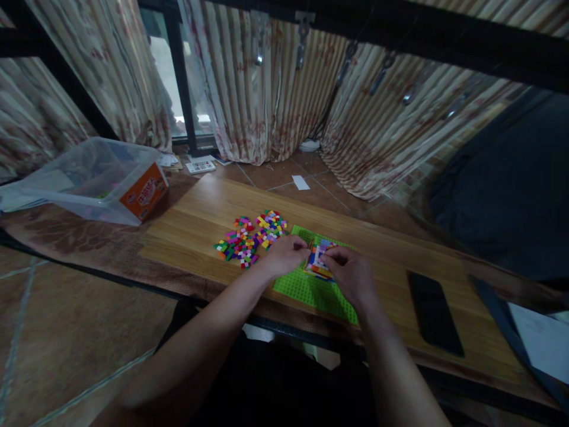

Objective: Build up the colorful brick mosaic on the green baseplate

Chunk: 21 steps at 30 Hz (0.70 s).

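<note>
A green studded baseplate (296,289) lies on the wooden board, and a low multicoloured build of toy bricks (320,271) stands on it. My left hand (285,255) is at the build's left edge, thumb and fingertips pinched together. From the right, my right hand (352,274) reaches over the build with its fingers closed close to the top bricks. Whatever is between the fingertips of either hand is too small to make out. Loose coloured bricks (242,243) are heaped on the board left of the baseplate, beside my left hand.
The wooden board (186,228) rests on a cloth-covered table. At the left stands a clear plastic bin (100,178) with an orange label. A black phone (434,312) lies to the right, with papers (540,338) beyond it. Curtains (267,95) hang behind.
</note>
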{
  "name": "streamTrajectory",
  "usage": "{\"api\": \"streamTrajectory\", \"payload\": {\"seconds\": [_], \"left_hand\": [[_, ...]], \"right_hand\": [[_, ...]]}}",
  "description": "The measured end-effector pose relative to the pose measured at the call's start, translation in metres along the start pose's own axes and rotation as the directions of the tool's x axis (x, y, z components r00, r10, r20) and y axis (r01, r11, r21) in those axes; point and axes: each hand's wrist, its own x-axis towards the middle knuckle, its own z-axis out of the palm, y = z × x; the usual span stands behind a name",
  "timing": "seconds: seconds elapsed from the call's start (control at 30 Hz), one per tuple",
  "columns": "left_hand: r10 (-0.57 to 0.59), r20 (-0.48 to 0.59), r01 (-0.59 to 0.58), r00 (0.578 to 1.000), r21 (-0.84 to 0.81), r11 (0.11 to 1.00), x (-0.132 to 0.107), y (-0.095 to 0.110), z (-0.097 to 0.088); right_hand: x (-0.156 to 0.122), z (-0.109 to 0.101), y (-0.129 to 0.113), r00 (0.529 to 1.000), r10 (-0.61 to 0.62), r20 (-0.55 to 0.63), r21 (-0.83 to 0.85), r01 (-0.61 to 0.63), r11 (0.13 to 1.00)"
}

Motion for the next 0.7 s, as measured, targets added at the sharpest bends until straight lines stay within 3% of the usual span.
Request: {"api": "streamTrajectory", "payload": {"seconds": [0.27, 0.37, 0.43, 0.57, 0.7], "left_hand": [[-0.005, -0.057, 0.001, 0.998, -0.074, 0.997, -0.002, -0.007, -0.019], [-0.035, -0.081, 0.017, 0.996, -0.205, 0.979, -0.003, -0.013, -0.038], [-0.083, -0.162, 0.033, 0.983, -0.29, 0.957, -0.006, -0.019, -0.058], [-0.211, -0.397, 0.094, 0.893, -0.295, 0.951, -0.013, -0.036, -0.099], [-0.249, -0.52, 0.212, 0.817, -0.131, 0.969, -0.023, -0.054, -0.125]], "right_hand": [[0.001, 0.001, -0.004, 0.997, -0.083, 0.009, -0.083, 0.084, 0.993], [0.002, -0.001, -0.004, 0.997, -0.076, 0.032, -0.106, 0.079, 0.991], [0.002, -0.001, -0.002, 0.997, -0.067, 0.041, -0.126, 0.072, 0.989], [0.003, -0.001, 0.001, 0.994, -0.082, 0.069, -0.128, 0.091, 0.988], [0.005, -0.001, 0.001, 0.991, -0.1, 0.086, -0.117, 0.11, 0.987]]}}
